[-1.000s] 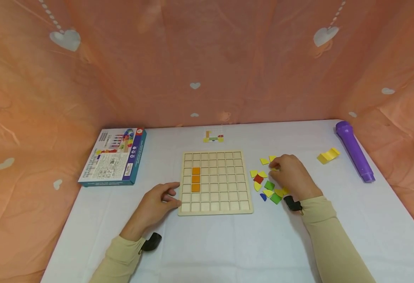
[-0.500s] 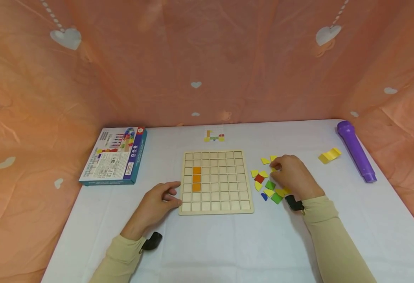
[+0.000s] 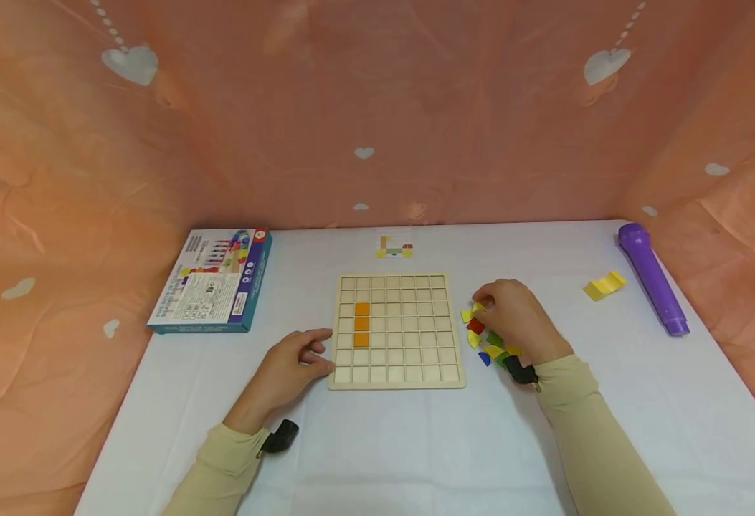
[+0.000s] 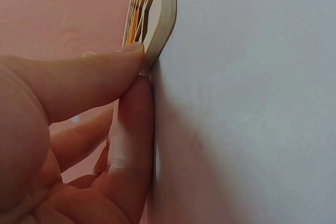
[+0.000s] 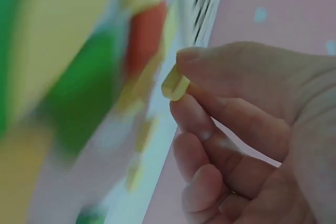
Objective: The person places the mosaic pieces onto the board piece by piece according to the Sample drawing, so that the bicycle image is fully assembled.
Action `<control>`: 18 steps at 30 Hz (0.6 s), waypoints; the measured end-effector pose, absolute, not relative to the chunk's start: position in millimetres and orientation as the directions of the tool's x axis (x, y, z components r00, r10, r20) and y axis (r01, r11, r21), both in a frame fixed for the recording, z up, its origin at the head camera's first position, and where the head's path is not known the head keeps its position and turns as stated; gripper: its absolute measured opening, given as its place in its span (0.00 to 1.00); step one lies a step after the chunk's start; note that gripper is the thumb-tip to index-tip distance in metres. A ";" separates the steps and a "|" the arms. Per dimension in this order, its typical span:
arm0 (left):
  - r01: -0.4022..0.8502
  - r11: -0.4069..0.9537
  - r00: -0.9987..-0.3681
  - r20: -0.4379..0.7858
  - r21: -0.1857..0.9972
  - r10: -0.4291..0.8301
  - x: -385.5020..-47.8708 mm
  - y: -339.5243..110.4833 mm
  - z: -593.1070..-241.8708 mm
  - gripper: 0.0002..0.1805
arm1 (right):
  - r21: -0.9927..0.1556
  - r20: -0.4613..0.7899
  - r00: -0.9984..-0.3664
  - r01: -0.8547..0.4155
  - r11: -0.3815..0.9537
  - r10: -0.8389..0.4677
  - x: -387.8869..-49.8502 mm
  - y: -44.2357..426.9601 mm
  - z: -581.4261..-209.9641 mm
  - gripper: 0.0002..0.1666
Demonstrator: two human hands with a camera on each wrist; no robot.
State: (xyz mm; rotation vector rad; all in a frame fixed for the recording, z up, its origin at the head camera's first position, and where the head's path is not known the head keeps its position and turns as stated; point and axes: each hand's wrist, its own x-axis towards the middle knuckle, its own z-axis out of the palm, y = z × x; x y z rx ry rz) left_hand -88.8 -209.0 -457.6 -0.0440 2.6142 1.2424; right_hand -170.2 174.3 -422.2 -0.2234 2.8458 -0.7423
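White cloth [image 3: 377, 451] bears a pale gridded board [image 3: 411, 322] with three orange squares [image 3: 362, 325].

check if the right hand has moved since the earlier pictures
Yes. In the head view, the right hand has moved left, closer to the grid board.

From the head view I lose some of the loose tiles [image 3: 474, 339] behind the right grip [image 3: 515, 315], and I can't read the tiny lettering [image 3: 206, 294]  on the box [image 3: 257, 287]. The right wrist view blurs the red tile [image 5: 145, 38] and green tile [image 5: 86, 85]; the left's top edge crops the board [image 4: 165, 11].
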 end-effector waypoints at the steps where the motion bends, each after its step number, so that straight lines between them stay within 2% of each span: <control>1: -0.135 0.635 -0.969 -0.234 0.761 0.075 -88.8 -209.1 -457.5 0.31 | -0.491 -0.131 -0.969 -0.120 0.863 -0.209 -172.5 166.1 -421.8 0.16; 13: -0.141 0.635 -0.969 -0.237 0.760 0.069 -89.0 -207.8 -457.0 0.31 | -0.548 -0.015 -0.917 -0.326 0.770 -0.399 -192.8 71.8 -429.7 0.14; 18: -0.140 0.630 -0.970 -0.233 0.763 0.066 -89.3 -207.8 -457.5 0.31 | -0.549 -0.003 -0.904 -0.356 0.757 -0.427 -193.7 49.4 -432.6 0.13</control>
